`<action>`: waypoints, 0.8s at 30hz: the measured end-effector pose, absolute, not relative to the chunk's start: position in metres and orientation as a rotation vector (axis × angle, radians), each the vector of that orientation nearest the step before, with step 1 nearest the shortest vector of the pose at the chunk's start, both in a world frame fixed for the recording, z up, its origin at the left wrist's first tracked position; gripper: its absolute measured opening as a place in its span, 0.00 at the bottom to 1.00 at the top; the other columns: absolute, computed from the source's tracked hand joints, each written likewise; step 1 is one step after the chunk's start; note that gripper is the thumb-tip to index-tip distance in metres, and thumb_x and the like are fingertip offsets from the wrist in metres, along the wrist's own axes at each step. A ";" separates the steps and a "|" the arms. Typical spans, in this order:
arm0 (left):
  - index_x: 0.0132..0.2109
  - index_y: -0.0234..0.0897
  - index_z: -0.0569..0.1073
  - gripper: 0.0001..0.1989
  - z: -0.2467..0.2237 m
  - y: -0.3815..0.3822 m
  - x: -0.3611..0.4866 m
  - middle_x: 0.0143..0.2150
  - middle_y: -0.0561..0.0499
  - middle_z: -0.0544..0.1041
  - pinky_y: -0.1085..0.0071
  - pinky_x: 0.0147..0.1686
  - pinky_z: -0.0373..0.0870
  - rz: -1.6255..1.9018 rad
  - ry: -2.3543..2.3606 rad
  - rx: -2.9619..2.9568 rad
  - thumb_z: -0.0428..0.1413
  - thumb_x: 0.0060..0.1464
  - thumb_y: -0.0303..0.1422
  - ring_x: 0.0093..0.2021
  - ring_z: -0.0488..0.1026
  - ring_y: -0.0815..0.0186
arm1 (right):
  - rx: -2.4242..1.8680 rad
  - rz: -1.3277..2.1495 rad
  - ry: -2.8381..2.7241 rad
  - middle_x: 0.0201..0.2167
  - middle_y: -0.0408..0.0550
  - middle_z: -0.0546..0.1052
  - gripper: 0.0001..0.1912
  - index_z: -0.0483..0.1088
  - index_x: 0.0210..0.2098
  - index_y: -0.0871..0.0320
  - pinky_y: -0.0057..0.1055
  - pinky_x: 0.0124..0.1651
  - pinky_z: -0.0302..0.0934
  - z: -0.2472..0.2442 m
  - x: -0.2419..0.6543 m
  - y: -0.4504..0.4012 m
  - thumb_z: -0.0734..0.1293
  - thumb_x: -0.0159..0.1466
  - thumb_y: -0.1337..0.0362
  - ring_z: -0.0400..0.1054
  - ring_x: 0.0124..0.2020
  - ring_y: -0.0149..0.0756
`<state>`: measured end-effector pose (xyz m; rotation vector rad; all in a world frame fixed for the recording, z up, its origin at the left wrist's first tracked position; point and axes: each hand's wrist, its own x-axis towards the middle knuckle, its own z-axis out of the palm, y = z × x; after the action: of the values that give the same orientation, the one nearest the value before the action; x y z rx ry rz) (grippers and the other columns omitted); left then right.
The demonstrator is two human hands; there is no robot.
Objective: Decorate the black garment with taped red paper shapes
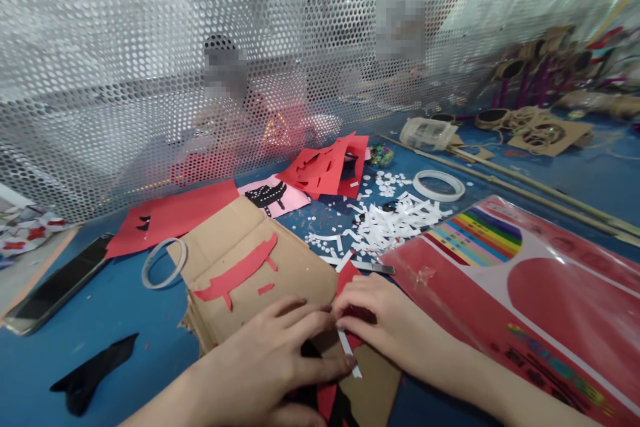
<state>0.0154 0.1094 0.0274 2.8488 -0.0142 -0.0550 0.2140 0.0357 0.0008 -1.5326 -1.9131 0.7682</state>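
White strip, the piece in hand, lay aslant over red paper and brown board, low in the view between your two hands. Your right hand was found closed in a pinch, thumb and forefinger meeting at the strip's upper end. Your left hand was partly open, palm down, its thumb at the strip's lower part; whether its fingertips pressed on anything could not be told. In judgement, sound work called for your left hand to keep the paper flat with light pressure and your right to keep the strip straight, since so narrow a piece would likely twist or crease. Loose white scraps lay near and warranted keeping off the work. A red cutout lay beyond your left hand.
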 end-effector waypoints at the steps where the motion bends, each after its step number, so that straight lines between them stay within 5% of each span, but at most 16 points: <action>1: 0.59 0.46 0.61 0.26 0.028 0.109 0.016 0.55 0.43 0.66 0.55 0.53 0.59 -0.063 -0.004 2.843 0.50 0.56 0.48 0.54 0.63 0.51 | -1.540 0.756 -1.922 0.30 0.39 0.73 0.08 0.72 0.31 0.57 0.27 0.38 0.55 0.001 0.214 0.036 0.67 0.59 0.76 0.65 0.34 0.30; 18: 0.62 0.40 0.57 0.28 0.030 0.106 0.019 0.56 0.47 0.68 0.58 0.54 0.54 -0.096 -0.058 2.788 0.48 0.58 0.46 0.53 0.63 0.54 | -1.781 0.351 -1.791 0.34 0.47 0.70 0.07 0.67 0.34 0.59 0.33 0.41 0.55 -0.004 0.224 0.042 0.59 0.63 0.74 0.63 0.38 0.39; 24: 0.63 0.38 0.54 0.30 0.026 0.103 0.020 0.60 0.43 0.63 0.54 0.55 0.53 -0.127 0.007 2.783 0.46 0.58 0.47 0.54 0.63 0.52 | -1.905 0.360 -1.689 0.26 0.44 0.73 0.11 0.68 0.32 0.58 0.27 0.29 0.55 0.001 0.225 0.036 0.56 0.63 0.71 0.67 0.27 0.35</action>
<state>0.0199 0.1029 0.0259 2.7832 0.0071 -0.1267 0.2251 0.0364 0.0010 -1.9050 -1.6891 0.3605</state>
